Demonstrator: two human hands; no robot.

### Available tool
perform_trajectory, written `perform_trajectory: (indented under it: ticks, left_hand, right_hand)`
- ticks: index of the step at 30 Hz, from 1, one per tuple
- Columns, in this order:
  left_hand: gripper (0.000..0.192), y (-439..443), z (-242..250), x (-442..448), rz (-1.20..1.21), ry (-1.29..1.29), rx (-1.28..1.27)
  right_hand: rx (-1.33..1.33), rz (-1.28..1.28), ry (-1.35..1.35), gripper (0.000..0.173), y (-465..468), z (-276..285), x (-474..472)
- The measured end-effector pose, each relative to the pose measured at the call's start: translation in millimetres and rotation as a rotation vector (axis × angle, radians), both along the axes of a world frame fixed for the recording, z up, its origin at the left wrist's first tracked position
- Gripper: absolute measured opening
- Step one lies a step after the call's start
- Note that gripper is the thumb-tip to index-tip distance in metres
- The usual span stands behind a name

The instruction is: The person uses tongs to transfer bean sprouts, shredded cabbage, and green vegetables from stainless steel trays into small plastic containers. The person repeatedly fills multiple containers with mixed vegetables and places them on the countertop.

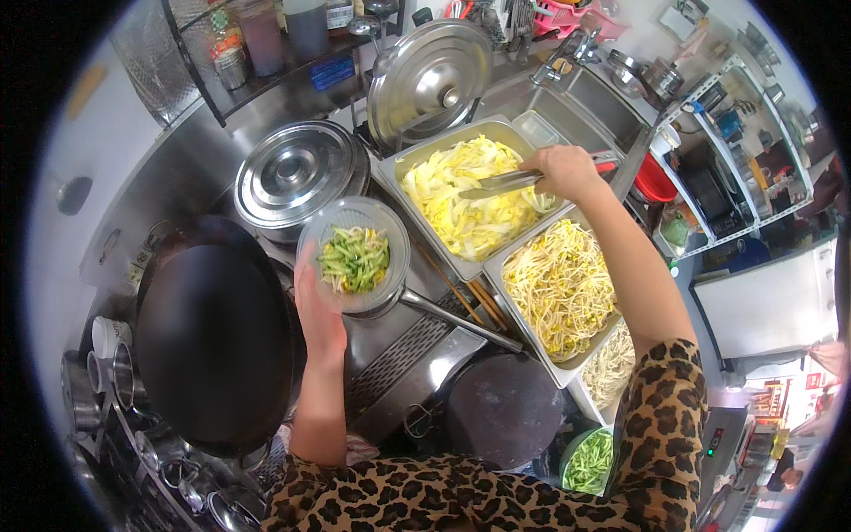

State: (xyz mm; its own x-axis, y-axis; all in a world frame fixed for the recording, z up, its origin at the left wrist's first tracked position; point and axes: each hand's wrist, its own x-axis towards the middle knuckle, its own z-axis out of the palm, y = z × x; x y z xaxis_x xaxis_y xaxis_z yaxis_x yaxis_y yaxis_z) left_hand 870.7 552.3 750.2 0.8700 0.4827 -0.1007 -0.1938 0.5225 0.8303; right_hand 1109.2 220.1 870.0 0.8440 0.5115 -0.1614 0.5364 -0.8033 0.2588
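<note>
My left hand (319, 302) holds a clear plastic bowl (392, 253) by its left side. Inside are cucumber strips (352, 249) with some bean sprouts among them. In my right hand (562, 171) is a pair of metal tongs (502, 183) with red on the handle. Their tips reach into shredded cabbage (459, 213), which fills a deep steel pan (459, 271). Beside that pan, toward me, a second steel pan (495, 272) is full of soybean sprouts (558, 286). Beneath the bowl, a ladle or pan handle (459, 319) slants across the steel counter.
A large black wok (213, 346) stands at the left. Behind the bowl is a lidded steel pot (292, 176), and a big steel lid (432, 80) leans near the sink (605, 100). Nearer me are a round dark board or plate (505, 409) and a container of green strips (588, 462).
</note>
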Motion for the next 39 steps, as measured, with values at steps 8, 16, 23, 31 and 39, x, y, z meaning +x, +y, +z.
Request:
perform_trajectory:
  ticks: [8,16,23,31,39]
  left_hand:
    - [0.046,-36.0,22.9,86.2,0.022,0.062,0.164]
    - [0.044,-63.5,29.8,131.9,-0.082,0.064,0.395]
    - [0.063,-86.7,39.8,134.1,-0.185,0.153,0.123]
    - [0.052,-96.6,27.2,141.2,-0.173,0.066,0.360]
    - [0.050,-66.6,25.9,165.0,-0.247,0.045,0.228]
  right_hand:
    - [0.527,-0.141,0.150,0.051,-68.5,90.5,-40.2]
    - [0.640,-0.136,0.121,0.053,-57.7,186.9,-74.7]
    - [0.328,0.116,0.036,0.058,4.6,135.5,-48.5]
    - [0.160,-0.022,0.089,0.055,28.1,99.7,-61.3]
    - [-0.055,-0.069,-0.074,0.089,-34.4,114.9,-70.8]
